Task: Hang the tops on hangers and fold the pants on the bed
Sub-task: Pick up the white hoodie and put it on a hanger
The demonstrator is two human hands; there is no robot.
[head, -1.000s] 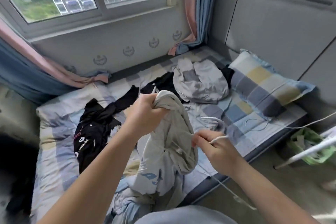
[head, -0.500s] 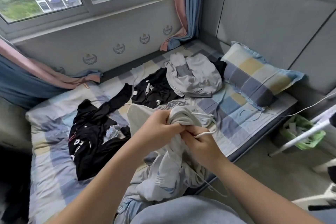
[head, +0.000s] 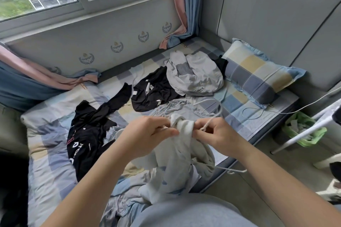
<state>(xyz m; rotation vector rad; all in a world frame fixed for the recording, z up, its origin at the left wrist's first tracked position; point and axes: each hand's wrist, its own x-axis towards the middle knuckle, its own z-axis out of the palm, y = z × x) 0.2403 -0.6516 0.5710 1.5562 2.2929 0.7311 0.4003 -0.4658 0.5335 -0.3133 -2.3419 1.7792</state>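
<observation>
Pale garment [head: 182,155] bunched between left grip [head: 147,134], clenched on cloth, and right grip [head: 218,135], apparently pinching drawstring [head: 212,121].

Bed [head: 51,175]: checked sheet in blue, grey and cream, running from near left to far right.
Pillow [head: 256,77]: far right, matching checks, lying flat.
Grey top [head: 195,75]: far centre, crumpled, just left of the pillow.
Small black top [head: 153,94]: centre, its edge under the grey top.
Large black garment [head: 88,134]: left, spread out, white print showing.
White cable [head: 252,111]: right, looped on the sheet.
Pale blue garment [head: 125,206]: near edge, rumpled.
</observation>
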